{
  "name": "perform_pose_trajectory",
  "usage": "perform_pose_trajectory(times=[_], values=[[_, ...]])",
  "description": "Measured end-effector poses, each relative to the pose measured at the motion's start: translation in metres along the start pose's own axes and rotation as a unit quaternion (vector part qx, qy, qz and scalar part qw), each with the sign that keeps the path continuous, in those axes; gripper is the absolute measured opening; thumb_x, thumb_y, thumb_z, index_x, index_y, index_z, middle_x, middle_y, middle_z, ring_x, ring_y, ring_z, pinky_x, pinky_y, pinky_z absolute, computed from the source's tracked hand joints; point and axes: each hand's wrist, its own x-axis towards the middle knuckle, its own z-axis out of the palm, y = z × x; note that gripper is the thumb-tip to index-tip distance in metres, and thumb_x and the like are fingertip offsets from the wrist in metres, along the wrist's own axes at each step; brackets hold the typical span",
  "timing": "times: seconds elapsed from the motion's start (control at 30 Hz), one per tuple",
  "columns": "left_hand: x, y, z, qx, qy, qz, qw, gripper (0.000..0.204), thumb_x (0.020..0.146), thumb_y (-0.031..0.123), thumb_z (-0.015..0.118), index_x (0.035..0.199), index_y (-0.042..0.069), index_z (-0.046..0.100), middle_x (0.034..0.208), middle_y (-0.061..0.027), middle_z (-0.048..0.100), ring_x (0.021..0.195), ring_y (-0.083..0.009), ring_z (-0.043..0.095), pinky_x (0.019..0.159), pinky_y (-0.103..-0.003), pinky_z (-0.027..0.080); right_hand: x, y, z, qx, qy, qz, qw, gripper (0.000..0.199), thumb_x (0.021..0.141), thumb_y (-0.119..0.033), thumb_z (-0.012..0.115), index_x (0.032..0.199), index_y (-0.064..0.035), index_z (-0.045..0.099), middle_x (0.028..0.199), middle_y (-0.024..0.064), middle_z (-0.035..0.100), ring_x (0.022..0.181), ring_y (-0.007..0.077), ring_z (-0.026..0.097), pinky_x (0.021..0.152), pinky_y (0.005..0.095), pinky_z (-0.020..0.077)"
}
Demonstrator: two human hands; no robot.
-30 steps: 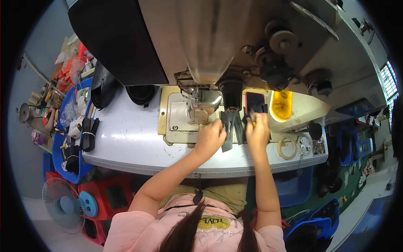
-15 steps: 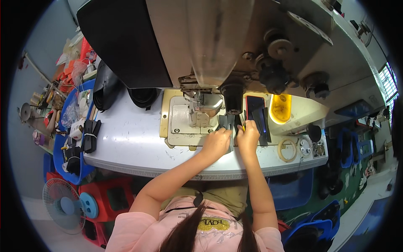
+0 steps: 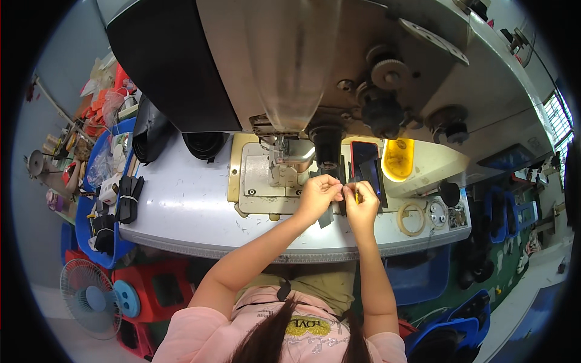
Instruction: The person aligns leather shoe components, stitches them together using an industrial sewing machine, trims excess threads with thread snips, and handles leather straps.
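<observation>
My left hand is raised over the front of the sewing machine, its thumb and forefinger pinched together. Whatever lies in that pinch is too small to make out. Close beside it, my right hand is closed on a thin yellow tool, mostly hidden by the fingers. The fingertips of both hands nearly meet. Beneath them a grey-black strip lies on the work surface, partly covered by my left hand. A dark phone with a red edge lies just beyond my right hand.
A yellow oval dish sits right of the phone. Tape ring and bobbin-like disc lie at the table's right end. Tied black pieces and a crowded blue bin are at left. A fan stands below.
My hands have lifted off the strip and come together at the fingertips. The strip now lies beneath them. The whole view has shifted slightly.
</observation>
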Motion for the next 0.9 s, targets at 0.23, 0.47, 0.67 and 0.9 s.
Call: perform_pose_trajectory(times=[0.23,0.47,0.67,0.9], values=[[-0.003,0.008,-0.002,0.037,-0.021,-0.016,0.999,0.005,0.083,0.001,0.053,0.083,-0.004,0.054,0.075,-0.0072,0.060,0.066,-0.0114,0.059,0.061,-0.021,0.050,0.000,-0.004,-0.004,0.015,-0.033,-0.026,0.999,0.007,0.068,0.004,0.063,0.070,0.0039,0.056,0.068,0.0131,0.054,0.059,0.0245,0.055,0.055,0.0296,0.0428],[-0.012,0.016,-0.003,0.131,-0.050,0.029,0.990,0.005,0.083,-0.002,0.050,0.080,-0.004,0.053,0.074,-0.0073,0.060,0.065,-0.0108,0.058,0.060,-0.021,0.049,-0.001,-0.015,-0.011,-0.011,-0.068,-0.104,0.992,0.011,0.064,0.002,0.063,0.068,0.0012,0.053,0.067,0.0125,0.053,0.057,0.0276,0.054,0.052,0.0318,0.0437],[-0.014,0.017,0.003,0.229,-0.033,0.061,0.971,0.006,0.081,-0.004,0.049,0.076,-0.003,0.053,0.071,-0.0068,0.059,0.063,-0.0089,0.057,0.056,-0.021,0.047,-0.002,-0.016,-0.007,-0.021,-0.040,-0.099,0.994,0.013,0.062,0.002,0.064,0.067,0.0005,0.052,0.064,0.0119,0.051,0.054,0.0275,0.052,0.049,0.0322,0.0420],[-0.013,0.023,0.000,0.197,-0.055,0.050,0.978,0.006,0.080,-0.001,0.052,0.074,-0.003,0.053,0.068,-0.0054,0.058,0.059,-0.0085,0.057,0.054,-0.021,0.047,-0.005,-0.011,-0.006,0.004,-0.028,-0.081,0.996,0.012,0.062,0.002,0.064,0.067,0.0012,0.052,0.062,0.0121,0.051,0.052,0.0259,0.051,0.048,0.0311,0.0409]])
